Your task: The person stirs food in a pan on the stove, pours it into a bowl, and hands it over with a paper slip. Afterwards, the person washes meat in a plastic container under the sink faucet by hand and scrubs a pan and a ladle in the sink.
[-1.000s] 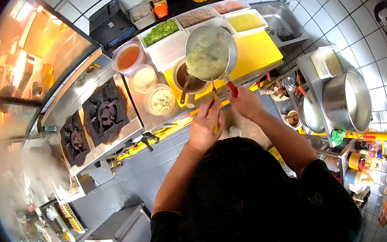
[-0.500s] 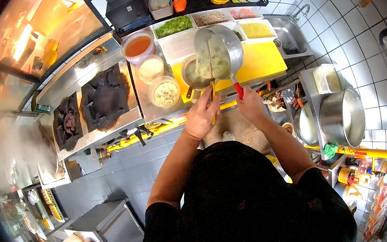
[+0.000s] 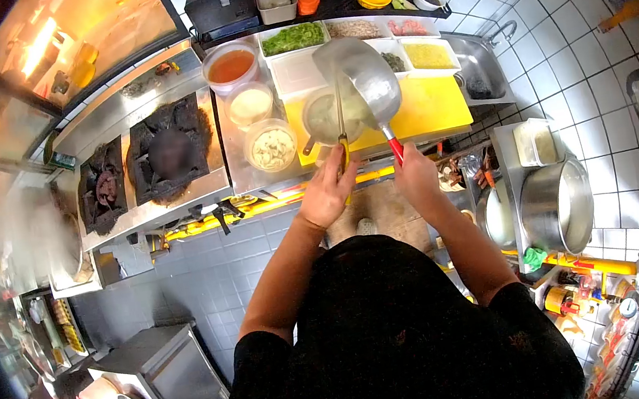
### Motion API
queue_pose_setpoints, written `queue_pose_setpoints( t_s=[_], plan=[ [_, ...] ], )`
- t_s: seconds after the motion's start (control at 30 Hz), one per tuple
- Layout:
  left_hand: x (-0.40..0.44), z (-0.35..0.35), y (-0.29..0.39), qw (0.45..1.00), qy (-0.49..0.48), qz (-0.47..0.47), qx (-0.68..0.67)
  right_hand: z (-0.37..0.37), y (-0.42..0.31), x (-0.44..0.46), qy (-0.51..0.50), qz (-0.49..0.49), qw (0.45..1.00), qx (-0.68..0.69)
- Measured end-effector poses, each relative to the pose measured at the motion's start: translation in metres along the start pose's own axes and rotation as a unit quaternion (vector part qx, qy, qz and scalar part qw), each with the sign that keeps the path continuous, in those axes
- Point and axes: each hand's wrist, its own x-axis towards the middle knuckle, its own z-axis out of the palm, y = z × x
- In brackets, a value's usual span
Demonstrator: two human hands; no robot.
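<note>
My right hand (image 3: 419, 179) is wrapped round the red handle of a metal wok (image 3: 375, 81). The wok is tipped steeply to the left over a round pot (image 3: 317, 129) with a brown handle, and its inner wall shows mostly bare metal. In my left hand (image 3: 326, 191) is a long metal utensil (image 3: 339, 113) with a yellow grip; its head is hard to make out against the wok. Pale, steamy contents show in the pot, which stands on the left part of a yellow cutting board (image 3: 431, 102).
Left of the board stand tubs of white pieces (image 3: 272, 149), pale liquid (image 3: 251, 106) and orange liquid (image 3: 230, 67). Behind are trays of chopped greens (image 3: 293, 37) and yellow shreds (image 3: 427, 55). A burner stove (image 3: 170, 150) is left, a sink (image 3: 478, 60) right, a large pot (image 3: 556, 206) lower right.
The wok has tipped further over the pot. The greenish food seen inside it earlier has largely left its wall. The whole view has shifted slightly.
</note>
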Motion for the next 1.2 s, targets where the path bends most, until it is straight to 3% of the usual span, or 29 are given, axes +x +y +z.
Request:
queue_pose_setpoints(
  t_s=[0.27, 0.37, 0.53, 0.67, 0.77, 0.87, 0.97, 1.0, 1.07, 1.1, 1.13, 1.2],
  plan=[
    [-0.033, 0.0, -0.001, 0.998, -0.05, 0.015, -0.043, 0.012, 0.004, 0.001, 0.022, -0.035, 0.999, -0.021],
    [-0.039, -0.001, -0.005, 0.998, -0.031, 0.02, -0.054, 0.014, 0.007, 0.002, -0.025, 0.015, 0.999, -0.027],
    [-0.044, -0.005, -0.004, 0.973, -0.025, -0.074, -0.217, 0.005, 0.006, 0.002, -0.026, 0.044, 0.998, 0.035],
    [-0.036, -0.017, 0.0, 0.921, -0.06, -0.163, -0.348, 0.002, 0.008, 0.004, -0.007, 0.043, 0.997, 0.065],
    [-0.043, 0.002, -0.008, 0.8, -0.116, -0.226, -0.544, 0.003, 0.018, 0.008, 0.003, 0.018, 0.997, 0.077],
    [-0.041, -0.017, -0.01, 0.575, -0.143, -0.308, -0.745, 0.003, 0.028, 0.012, 0.007, -0.003, 0.994, 0.111],
    [-0.056, -0.008, -0.016, 0.437, -0.084, -0.389, -0.807, 0.004, 0.039, 0.02, -0.008, 0.0, 0.991, 0.13],
    [-0.055, -0.009, -0.009, 0.504, -0.069, -0.461, -0.727, 0.002, 0.042, 0.023, -0.013, -0.001, 0.989, 0.144],
    [-0.046, -0.005, 0.009, 0.75, -0.106, -0.475, -0.448, -0.002, 0.045, 0.029, -0.022, -0.002, 0.985, 0.174],
    [-0.042, -0.003, 0.015, 0.835, -0.122, -0.457, -0.281, -0.002, 0.049, 0.032, -0.027, -0.013, 0.983, 0.179],
    [-0.048, 0.012, 0.016, 0.885, -0.044, -0.41, -0.218, -0.002, 0.054, 0.035, -0.033, -0.023, 0.982, 0.184],
    [-0.05, 0.03, 0.02, 0.881, -0.007, -0.422, -0.214, -0.004, 0.062, 0.038, -0.047, -0.036, 0.981, 0.187]
  ],
)
